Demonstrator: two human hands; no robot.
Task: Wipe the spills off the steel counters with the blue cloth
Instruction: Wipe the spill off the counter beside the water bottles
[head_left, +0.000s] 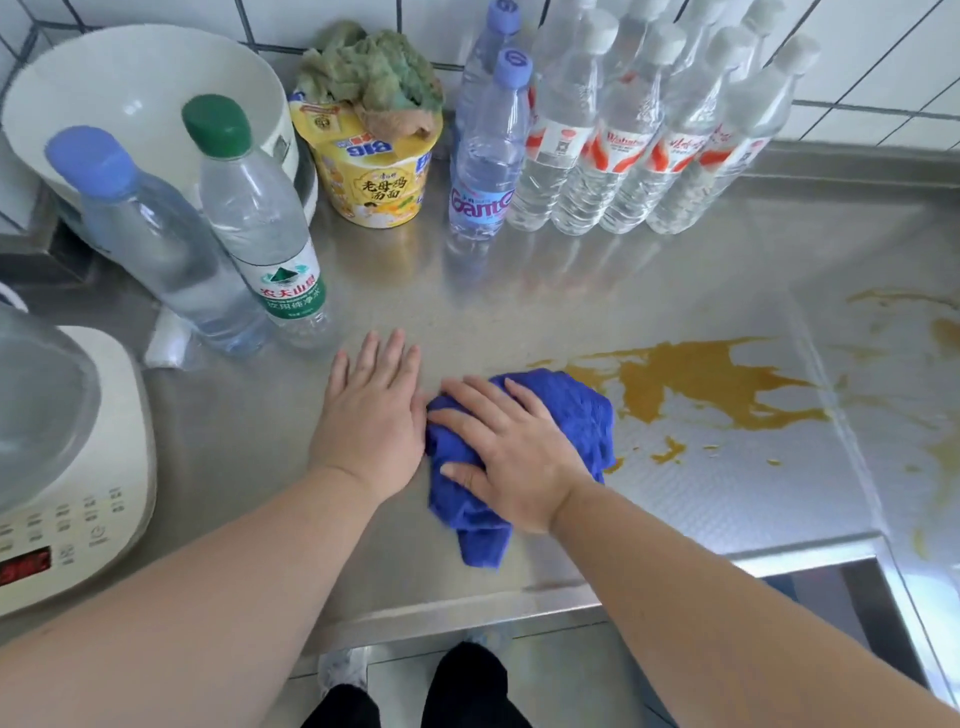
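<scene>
- So this was a kitchen corner with white tiled walls and a brushed steel counter (467, 291), and a second steel counter (904, 364) butted up against it on the right.
- The crumpled blue microfibre cloth (566, 410) sat on the first counter near the front edge, its far side just touching the big orange-yellow sauce spill (696, 379). Looked to me like the wipe had barely bitten into it.
- Right hand (511, 457) was spread flat on top of the cloth, fingers mostly straight and pressing down, I'd guess to keep the cloth tight against the steel while pushing.
- Left hand (374, 410) lay palm-down on bare counter right beside the cloth, fingers straight, holding nothing. Probably just bracing.
- More orange smears (943, 332) sat on the right-hand counter, well away from the cloth, so plenty left to do.
- Along the wall stood a cluster of clear plastic water bottles (623, 140), a yellow instant noodle cup (374, 176) with a grubby green rag (374, 73) on top, and two more bottles at the left. All well back from the spill, so nothing needed moving.
</scene>
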